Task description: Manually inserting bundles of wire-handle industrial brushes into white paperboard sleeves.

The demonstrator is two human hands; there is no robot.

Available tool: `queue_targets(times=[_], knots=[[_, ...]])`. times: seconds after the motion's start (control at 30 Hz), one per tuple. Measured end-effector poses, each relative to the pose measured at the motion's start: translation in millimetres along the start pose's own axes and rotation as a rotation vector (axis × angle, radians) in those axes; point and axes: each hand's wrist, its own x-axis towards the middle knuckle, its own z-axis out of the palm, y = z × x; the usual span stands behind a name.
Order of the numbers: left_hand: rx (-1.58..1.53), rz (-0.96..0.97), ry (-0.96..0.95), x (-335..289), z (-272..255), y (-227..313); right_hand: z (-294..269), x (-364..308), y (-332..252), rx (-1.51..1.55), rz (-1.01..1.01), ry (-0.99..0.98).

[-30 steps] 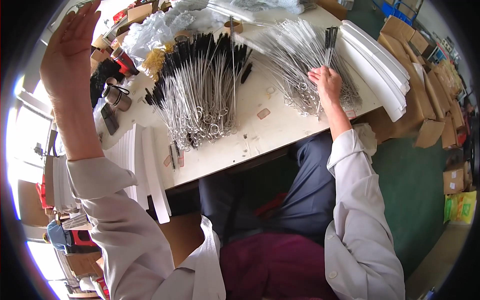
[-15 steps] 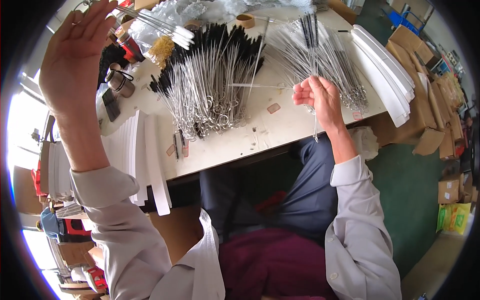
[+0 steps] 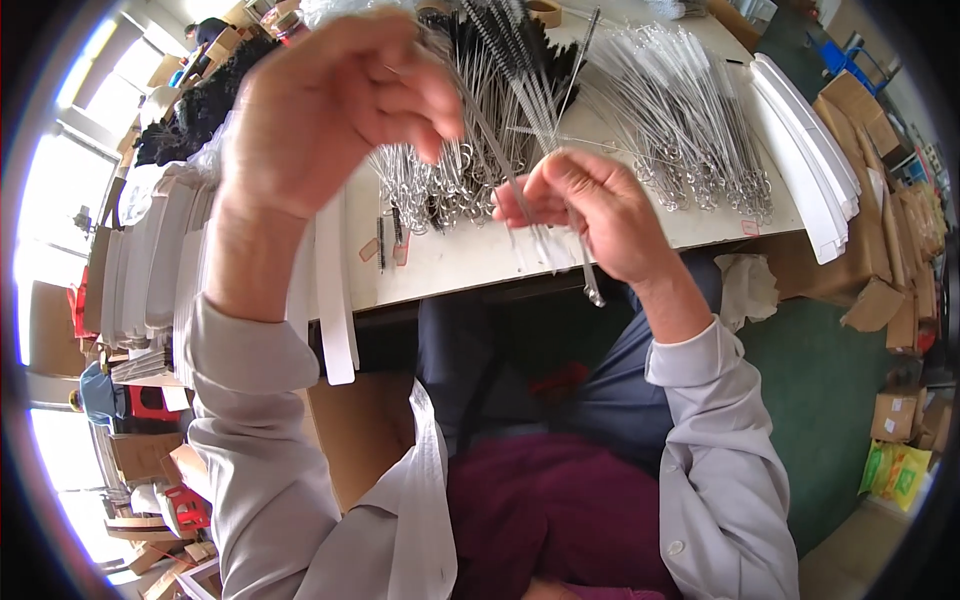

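Observation:
My left hand point(image 3: 335, 115), raised and blurred, curls its fingers around the upper ends of a few thin wire brushes with whitish bristles point(image 3: 545, 248). These slant down across the front of my other hand. Between thumb and fingers, my right hand point(image 3: 600, 212) grips a small bundle of black-bristled wire brushes point(image 3: 515, 70), bristles up and a wire loop end hanging below. Behind both hands lies a dense heap of black-bristled wire brushes point(image 3: 440, 190), partly hidden by the left hand. Farther right spreads a pile of pale-bristled wire brushes point(image 3: 670, 110).
Long white strips point(image 3: 805, 160) are stacked at the table's right edge, with more white strips point(image 3: 335, 290) at the left. Two small black brushes point(image 3: 388, 238) lie near the front edge. A tape roll point(image 3: 545, 12) sits at the back. Cardboard boxes point(image 3: 870, 245) stand at the right.
My left hand has swung right and down, bringing the white-bristled brushes close to my right hand. The right hand has moved slightly left with its black bundle, which now tilts left.

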Motion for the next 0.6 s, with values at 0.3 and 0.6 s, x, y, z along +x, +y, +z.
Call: queue_targets(times=[0.3, 0.6], knots=[[0.041, -0.28, 0.044, -8.5, -2.6, -45.6, 27.2, -26.0, 35.1, 0.196, 0.276, -0.002], [0.469, -0.23, 0.147, -19.4, -34.3, -68.4, 24.2, -52.3, 56.6, 0.279, 0.44, -0.06]])
